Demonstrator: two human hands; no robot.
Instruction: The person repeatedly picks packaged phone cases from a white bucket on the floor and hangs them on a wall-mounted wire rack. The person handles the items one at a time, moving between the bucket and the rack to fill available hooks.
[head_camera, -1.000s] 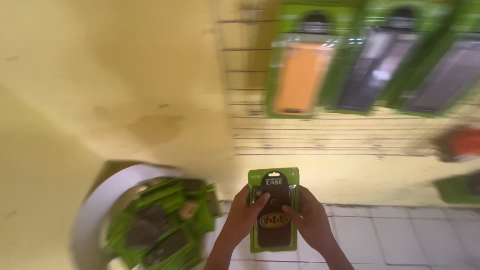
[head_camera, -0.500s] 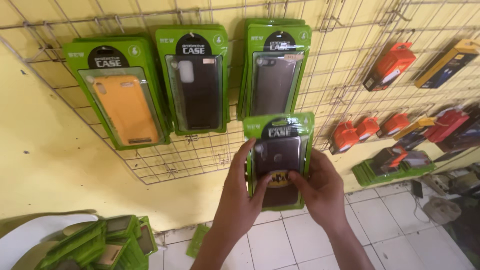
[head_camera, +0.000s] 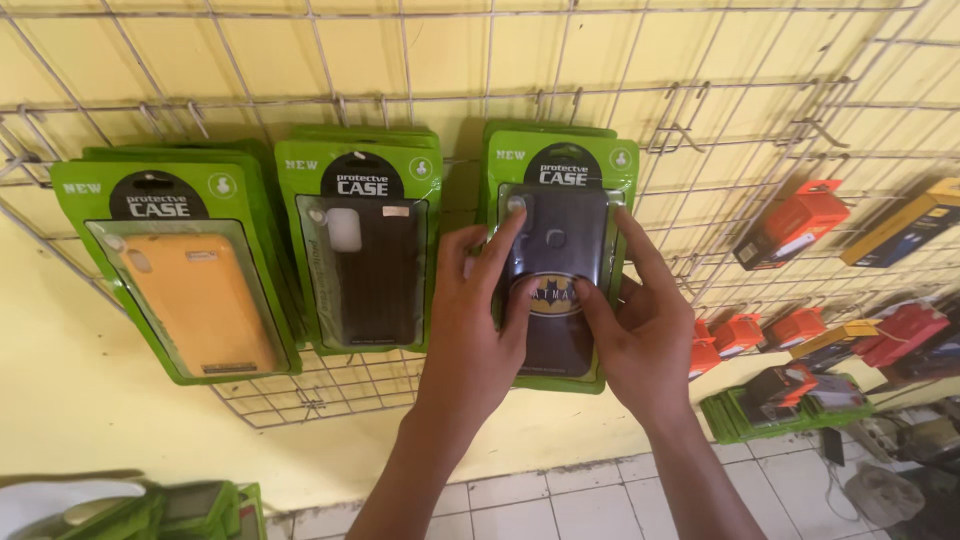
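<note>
1. At the far left, the orange phone case pack (head_camera: 185, 285) hangs on the wire grid (head_camera: 700, 90) against the yellow wall; leave it as it sits.
2. Next along, the black phone case pack (head_camera: 365, 250) hangs just beside your work. Keep your wrist off it so it does not swing.
3. Your left hand (head_camera: 475, 320) grips the left edge of the dark phone case pack (head_camera: 560, 200), fingers spread over its clear front, thumb out of sight behind. Hold it flat to the grid, not tilted.
4. That dark pack sits at the front of a stack on the third hook, level with its neighbours. I judge the step to be seating it: make sure the hole in the green card is fully over the hook before you let go.
5. Your right hand (head_camera: 640, 335) clasps the right edge and lower front. Press evenly with both hands, so the card does not bend.
6. To the right, red and orange boxes (head_camera: 800, 215) hang well apart from you.
7. Half a second ago you held the pack lower, under the hanging stack; now it is raised and lies over that stack.
</note>
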